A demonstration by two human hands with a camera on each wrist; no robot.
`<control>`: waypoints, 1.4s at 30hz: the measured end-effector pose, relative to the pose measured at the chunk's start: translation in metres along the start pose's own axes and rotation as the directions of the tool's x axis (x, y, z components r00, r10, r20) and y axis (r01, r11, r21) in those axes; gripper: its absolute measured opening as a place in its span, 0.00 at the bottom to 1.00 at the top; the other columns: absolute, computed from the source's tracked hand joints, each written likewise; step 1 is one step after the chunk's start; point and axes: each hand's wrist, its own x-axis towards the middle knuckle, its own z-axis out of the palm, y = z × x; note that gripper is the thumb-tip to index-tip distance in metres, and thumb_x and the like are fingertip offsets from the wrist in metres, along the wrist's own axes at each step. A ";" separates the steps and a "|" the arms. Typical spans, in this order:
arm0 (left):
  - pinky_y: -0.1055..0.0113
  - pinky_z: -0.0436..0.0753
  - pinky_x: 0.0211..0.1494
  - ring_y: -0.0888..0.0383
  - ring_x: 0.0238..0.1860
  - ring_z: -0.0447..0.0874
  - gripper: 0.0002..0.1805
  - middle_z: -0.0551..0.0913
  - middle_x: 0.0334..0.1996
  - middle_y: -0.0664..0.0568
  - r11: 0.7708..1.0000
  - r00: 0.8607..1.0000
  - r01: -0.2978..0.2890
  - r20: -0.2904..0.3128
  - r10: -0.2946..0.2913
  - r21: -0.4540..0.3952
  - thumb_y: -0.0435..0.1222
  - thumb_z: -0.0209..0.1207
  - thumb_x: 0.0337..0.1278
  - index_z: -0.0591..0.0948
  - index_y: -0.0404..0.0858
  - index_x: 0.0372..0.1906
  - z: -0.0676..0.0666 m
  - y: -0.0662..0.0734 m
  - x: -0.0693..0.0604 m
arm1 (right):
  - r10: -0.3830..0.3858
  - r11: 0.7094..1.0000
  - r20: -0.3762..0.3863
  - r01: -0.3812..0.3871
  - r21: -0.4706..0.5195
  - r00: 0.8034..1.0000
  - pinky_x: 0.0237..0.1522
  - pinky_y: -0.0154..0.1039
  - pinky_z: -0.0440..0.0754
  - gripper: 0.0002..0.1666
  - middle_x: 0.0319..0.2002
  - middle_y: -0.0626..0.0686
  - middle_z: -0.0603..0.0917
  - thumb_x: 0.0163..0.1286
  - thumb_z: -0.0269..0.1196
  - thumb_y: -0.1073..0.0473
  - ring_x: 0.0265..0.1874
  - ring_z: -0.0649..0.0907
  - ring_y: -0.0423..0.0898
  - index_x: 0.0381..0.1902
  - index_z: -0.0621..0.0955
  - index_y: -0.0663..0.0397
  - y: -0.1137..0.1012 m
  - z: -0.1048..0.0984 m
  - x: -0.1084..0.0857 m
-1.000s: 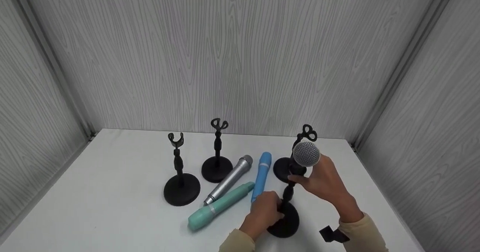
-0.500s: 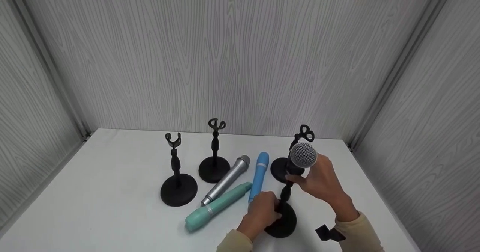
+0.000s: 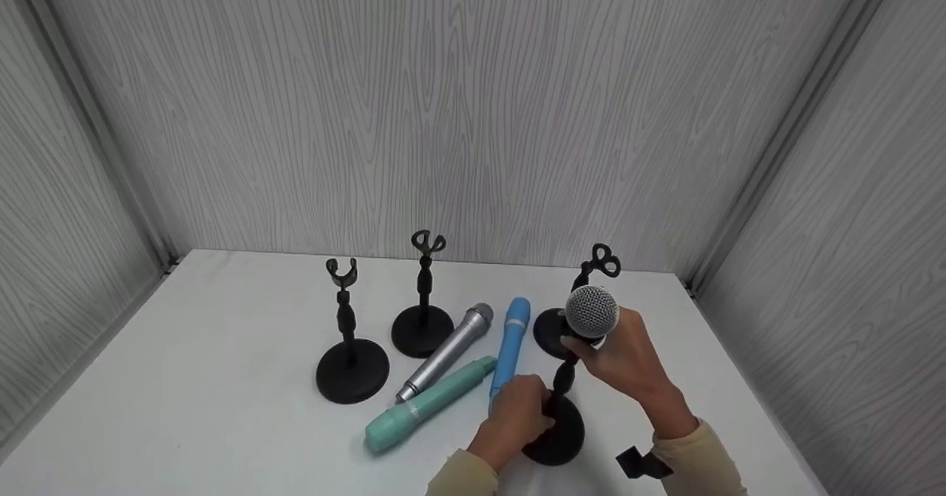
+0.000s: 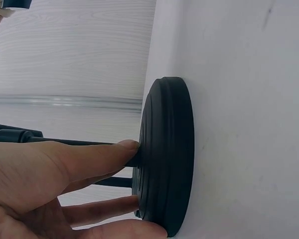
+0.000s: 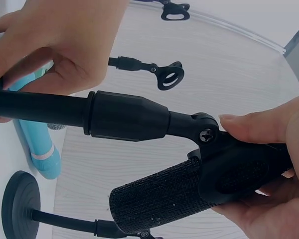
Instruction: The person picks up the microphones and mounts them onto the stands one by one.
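Note:
A black microphone (image 3: pixel 592 311) with a silver mesh head is in my right hand (image 3: pixel 627 359), at the top of the nearest black stand (image 3: pixel 565 433). In the right wrist view its dark textured handle (image 5: pixel 157 196) passes through the stand's clip (image 5: pixel 231 172); thumb and fingers grip it around the clip. My left hand (image 3: pixel 516 416) holds that stand low down, and in the left wrist view the thumb lies by the pole with other fingers on the round base (image 4: pixel 169 149). The base stands on the white table.
Left of my hands lie a blue microphone (image 3: pixel 511 341), a silver microphone (image 3: pixel 447 352) and a green microphone (image 3: pixel 429 406). Black stands with bare clips stand at left (image 3: pixel 352 370), back middle (image 3: pixel 423 331) and behind the right hand (image 3: pixel 548 331). Grey walls surround the white table (image 3: pixel 222 378).
My right hand and the microphone's mesh head have come slightly down and toward me. The left hand stays on the base.

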 end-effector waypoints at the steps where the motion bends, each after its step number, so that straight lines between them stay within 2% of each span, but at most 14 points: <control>1: 0.61 0.85 0.39 0.55 0.34 0.86 0.11 0.87 0.29 0.49 1.000 1.000 0.004 0.001 -0.004 -0.004 0.30 0.77 0.47 0.87 0.34 0.36 0.000 0.000 0.000 | 0.004 1.000 0.008 -0.004 0.006 1.000 0.47 0.47 0.88 0.24 0.43 0.55 0.90 0.51 0.78 0.73 0.45 0.90 0.50 0.47 0.84 0.64 0.001 0.000 0.000; 7: 0.60 0.87 0.39 0.53 0.35 0.89 0.11 0.89 0.30 0.49 1.000 1.000 0.022 0.014 -0.022 0.008 0.31 0.77 0.48 0.88 0.34 0.37 0.000 0.002 -0.001 | 0.040 0.999 0.018 -0.040 0.027 0.999 0.53 0.49 0.87 0.31 0.48 0.54 0.90 0.48 0.80 0.73 0.50 0.90 0.52 0.53 0.84 0.64 0.000 -0.004 -0.001; 13: 0.61 0.86 0.36 0.55 0.32 0.87 0.09 0.88 0.28 0.49 1.000 1.000 0.026 0.018 -0.026 0.014 0.31 0.77 0.49 0.89 0.34 0.35 -0.002 0.002 0.001 | 0.035 0.998 -0.058 -0.038 -0.047 0.998 0.52 0.51 0.87 0.37 0.48 0.54 0.90 0.44 0.83 0.69 0.49 0.89 0.52 0.55 0.83 0.62 -0.006 -0.007 -0.002; 17: 0.62 0.85 0.36 0.57 0.31 0.85 0.09 0.87 0.28 0.50 1.000 1.000 0.023 0.017 -0.023 0.017 0.31 0.76 0.50 0.88 0.35 0.35 -0.002 0.002 0.002 | 0.040 0.994 -0.075 -0.048 -0.101 0.996 0.49 0.52 0.87 0.35 0.46 0.54 0.91 0.44 0.84 0.67 0.48 0.90 0.51 0.52 0.84 0.61 -0.008 -0.008 -0.001; 22: 0.62 0.84 0.36 0.59 0.29 0.81 0.08 0.87 0.27 0.50 1.000 1.000 0.018 0.015 -0.019 0.016 0.31 0.76 0.50 0.88 0.35 0.34 -0.002 0.002 0.003 | 0.013 0.989 -0.058 -0.022 -0.147 0.998 0.44 0.50 0.89 0.31 0.43 0.55 0.92 0.47 0.83 0.66 0.44 0.91 0.51 0.50 0.85 0.62 -0.007 -0.008 -0.001; 30: 0.61 0.86 0.40 0.57 0.33 0.84 0.10 0.88 0.29 0.49 1.000 1.000 0.015 0.003 -0.015 0.009 0.31 0.76 0.49 0.87 0.34 0.36 0.000 0.000 0.001 | -0.017 0.997 -0.012 0.016 -0.080 1.000 0.41 0.46 0.89 0.24 0.37 0.54 0.92 0.48 0.82 0.68 0.40 0.92 0.50 0.43 0.85 0.62 0.000 -0.007 -0.001; 34: 0.59 0.87 0.42 0.55 0.36 0.87 0.11 0.88 0.31 0.48 1.000 1.000 0.027 0.013 -0.027 -0.004 0.30 0.76 0.49 0.87 0.34 0.37 0.000 0.002 0.000 | -0.036 0.999 0.007 0.037 -0.032 0.999 0.45 0.49 0.89 0.25 0.40 0.56 0.92 0.47 0.82 0.70 0.43 0.92 0.52 0.44 0.84 0.64 0.004 -0.008 0.001; 42: 0.61 0.86 0.38 0.58 0.31 0.84 0.09 0.88 0.29 0.49 1.000 1.000 0.024 0.002 -0.024 -0.002 0.30 0.76 0.49 0.89 0.34 0.36 -0.001 0.002 0.000 | -0.029 0.999 0.050 0.028 0.020 0.998 0.50 0.52 0.88 0.25 0.43 0.56 0.91 0.50 0.80 0.70 0.46 0.91 0.53 0.47 0.84 0.63 0.002 -0.009 0.007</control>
